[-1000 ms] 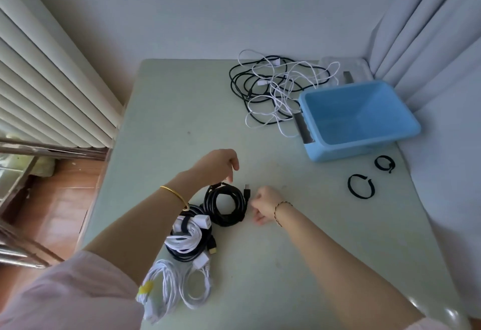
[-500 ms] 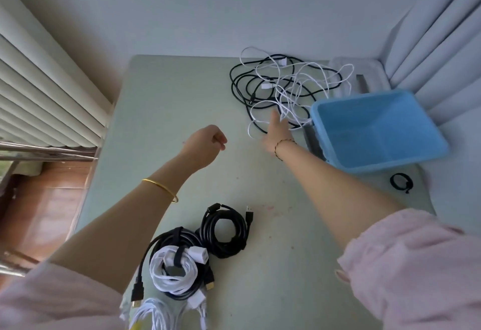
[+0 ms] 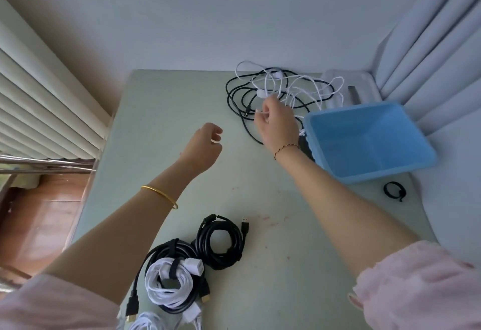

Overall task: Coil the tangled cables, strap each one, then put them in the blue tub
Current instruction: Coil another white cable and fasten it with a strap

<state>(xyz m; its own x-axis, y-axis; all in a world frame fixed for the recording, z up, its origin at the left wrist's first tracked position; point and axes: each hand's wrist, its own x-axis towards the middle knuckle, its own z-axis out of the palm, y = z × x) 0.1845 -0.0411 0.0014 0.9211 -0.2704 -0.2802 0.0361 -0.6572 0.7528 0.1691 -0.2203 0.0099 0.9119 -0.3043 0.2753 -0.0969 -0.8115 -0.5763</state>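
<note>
Two hands out: right hand (image 3: 277,123) is pinching the tangle (image 3: 282,91) beside the blue tub (image 3: 364,107), left hand (image 3: 205,147) is hovering farther off, loose and empty.

Table (image 3: 161,126) fills frame centre. Tangled cables (image 3: 294,90) lie at upper centre, on the table's far edge. Tub (image 3: 364,178) sits right of centre, just beside the tangle; a tray (image 3: 361,87) lies behind it. Strap loop (image 3: 394,191) lies below the tub, near the right edge. Single coil (image 3: 221,243) at lower centre, touching stacked coils (image 3: 169,282) to its lower left. Right hand (image 3: 277,123) pinches a strand at the tangle's lower edge. Left hand (image 3: 205,150) is left of it, above the table.
</note>
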